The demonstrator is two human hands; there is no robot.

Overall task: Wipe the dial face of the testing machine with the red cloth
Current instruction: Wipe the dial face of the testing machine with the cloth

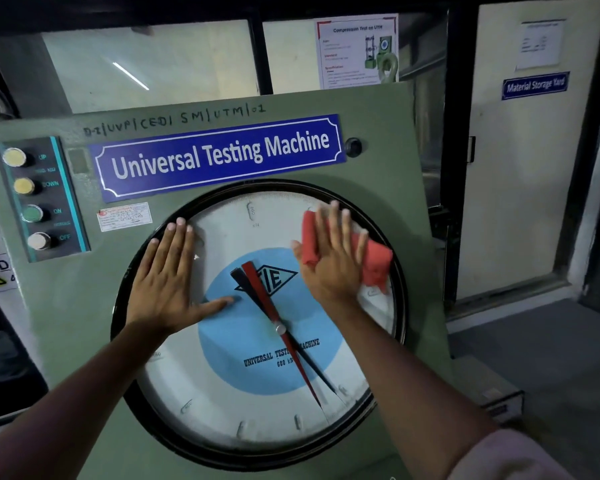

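Wiping in progress. The right hand (333, 258), fingers spread flat, presses the red cloth (374, 261) against the dial face (257, 403) at about two o'clock, near the black rim (132, 403). The left hand (166, 275), open and empty, braces flat at about ten o'clock. The lower half, four to eight o'clock, seemingly awaits wiping.

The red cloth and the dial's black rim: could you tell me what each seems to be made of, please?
The red cloth looks like soft woven fabric, matte; it bunches into folds under the right hand. The dial's black rim seems painted metal or plastic, slightly glossy.
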